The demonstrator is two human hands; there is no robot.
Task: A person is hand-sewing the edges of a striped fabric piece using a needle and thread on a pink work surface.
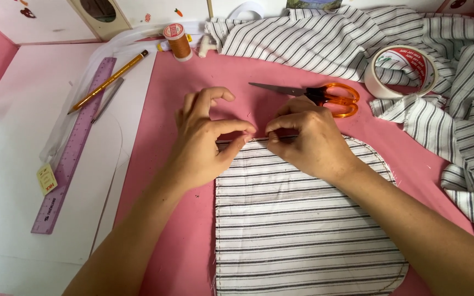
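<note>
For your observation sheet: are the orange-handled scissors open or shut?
Shut: the scissors lie flat on the pink table, blades together in one point, handle loops touching.

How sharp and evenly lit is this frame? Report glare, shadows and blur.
Head view: even, soft light; faint shadows under the left hand and right hand; striped fabric piece crisp; slight sheen on the tape roll; scissors sharp; no motion blur; mild wide-angle bending at the edges.

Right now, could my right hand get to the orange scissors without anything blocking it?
Probably yes. The right hand pinches the striped fabric piece's top edge, and the orange scissors lie just beyond it on bare pink surface, nothing between.
</note>
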